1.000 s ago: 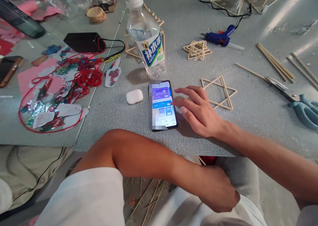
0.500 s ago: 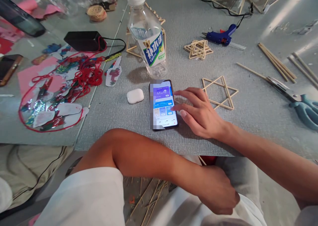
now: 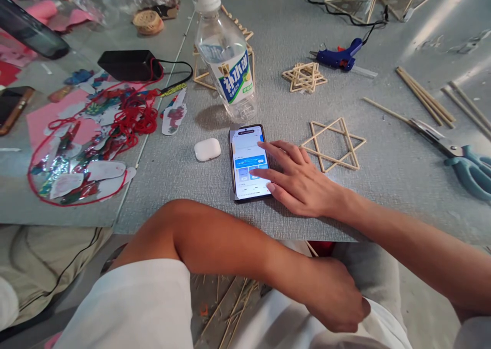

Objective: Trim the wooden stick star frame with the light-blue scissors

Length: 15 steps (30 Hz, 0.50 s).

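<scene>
A smartphone [image 3: 251, 162] lies face up on the grey table with its screen lit; part of its left side is blurred out. My right hand [image 3: 297, 180] reaches over it from the right, fingers spread, with fingertips on or just above the screen. Across my lap, below the table edge, my left forearm lies bent, and my left hand [image 3: 337, 298] is curled into a fist; its palm side is hidden and nothing shows in it. Left of the phone is a white earbud case [image 3: 207, 149]. Beyond my right hand lies a flat six-pointed stick star [image 3: 347, 144].
A clear drink bottle [image 3: 226, 57] stands behind the phone. Farther right are a small layered stick star [image 3: 305, 77], a blue glue gun [image 3: 341, 57], wooden sticks [image 3: 425, 95] and scissors [image 3: 466, 167]. Red cord [image 3: 134, 114], paper cutouts and a black box [image 3: 130, 65] lie left.
My right hand has slid left, farther over the phone. The phone's screen content has scrolled or changed. My left hand stays where it was.
</scene>
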Motion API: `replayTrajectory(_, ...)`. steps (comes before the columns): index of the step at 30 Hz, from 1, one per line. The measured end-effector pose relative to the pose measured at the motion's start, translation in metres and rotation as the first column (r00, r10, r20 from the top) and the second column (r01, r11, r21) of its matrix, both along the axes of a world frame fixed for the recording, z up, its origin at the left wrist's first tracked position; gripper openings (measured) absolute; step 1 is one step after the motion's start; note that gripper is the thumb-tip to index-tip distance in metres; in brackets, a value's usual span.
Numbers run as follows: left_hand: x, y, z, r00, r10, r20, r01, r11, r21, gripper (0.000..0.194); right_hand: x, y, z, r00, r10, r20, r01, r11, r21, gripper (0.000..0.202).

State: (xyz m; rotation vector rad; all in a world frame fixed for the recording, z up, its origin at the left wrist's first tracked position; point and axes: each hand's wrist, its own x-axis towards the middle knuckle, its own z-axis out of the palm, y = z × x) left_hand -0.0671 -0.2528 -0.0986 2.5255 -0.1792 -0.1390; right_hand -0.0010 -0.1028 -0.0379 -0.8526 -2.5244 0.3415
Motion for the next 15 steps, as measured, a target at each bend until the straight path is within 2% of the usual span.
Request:
replayTrajectory(5, -0.0033, 0.0002, 0.0025, 1.000, -0.013, 0.019, 0.012, 0.999, 0.030, 0.025, 0.0025, 0.0017, 0.0015, 0.993, -0.076, -0.087, 0.074, 0.997, -0.023, 0.049)
replayTrajectory(8, -0.0071, -0.0019, 0.0014, 0.998, 0.017, 0.061, -0.021, 0.998, 0.065, 0.021, 0.0040, 0.0019, 0.0033, 0.984, -0.130, -0.119, 0.125, 0.991, -0.051, 0.048)
replayTrajectory(12, -0.0091, -0.0027, -0.0025, 0.994, 0.019, 0.111, -0.031, 0.994, 0.101, 0.020, 0.0046, 0.0016, 0.0042, 0.981, -0.146, -0.127, 0.137, 0.988, -0.076, 0.046)
replayTrajectory(15, -0.0085, -0.0008, -0.0032, 0.995, -0.013, 0.094, 0.004, 0.996, 0.090, 0.016, 0.0043, 0.0013, 0.0038, 0.980, -0.147, -0.135, 0.137, 0.987, -0.078, 0.045)
